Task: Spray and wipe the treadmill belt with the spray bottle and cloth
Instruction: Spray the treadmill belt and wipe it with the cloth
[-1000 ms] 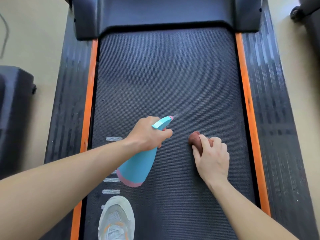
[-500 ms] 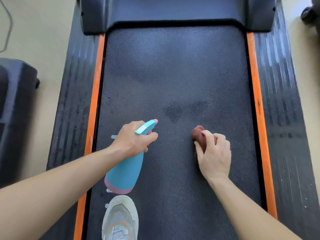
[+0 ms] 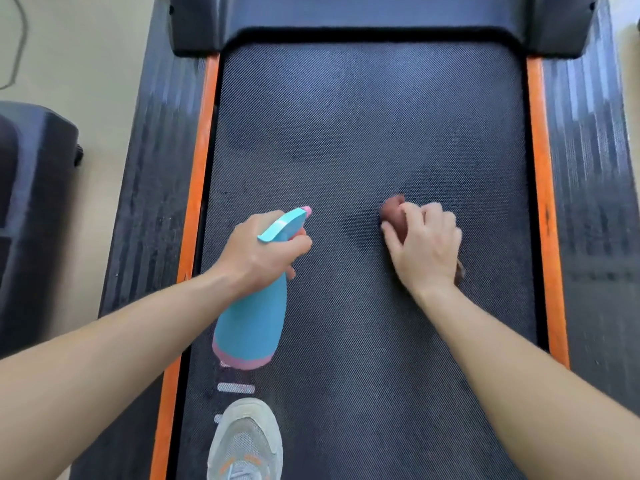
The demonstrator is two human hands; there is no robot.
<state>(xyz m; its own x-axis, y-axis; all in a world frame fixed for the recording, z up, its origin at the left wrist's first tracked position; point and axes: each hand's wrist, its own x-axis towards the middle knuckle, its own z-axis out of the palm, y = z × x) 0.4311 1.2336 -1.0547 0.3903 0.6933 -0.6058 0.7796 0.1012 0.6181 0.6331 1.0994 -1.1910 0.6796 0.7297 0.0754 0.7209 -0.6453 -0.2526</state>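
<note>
The dark treadmill belt (image 3: 363, 126) runs up the middle of the head view. My left hand (image 3: 258, 252) grips the neck of a blue spray bottle (image 3: 251, 327) with a pink base, its nozzle pointing up and right above the belt. My right hand (image 3: 424, 249) holds a bunched brown cloth (image 3: 394, 216) against the belt, right of the bottle. Most of the cloth is hidden under my fingers. A darker damp patch lies just left of the cloth.
Orange strips (image 3: 195, 188) and black ribbed side rails (image 3: 588, 150) flank the belt. The motor cover (image 3: 381, 15) spans the top. My grey shoe (image 3: 246, 445) stands on the belt at the bottom. A black object (image 3: 31, 209) sits on the floor at left.
The spray mist has stopped and left a damp patch. My right hand has slid the cloth forward onto that patch. My left hand drew the bottle leftward.
</note>
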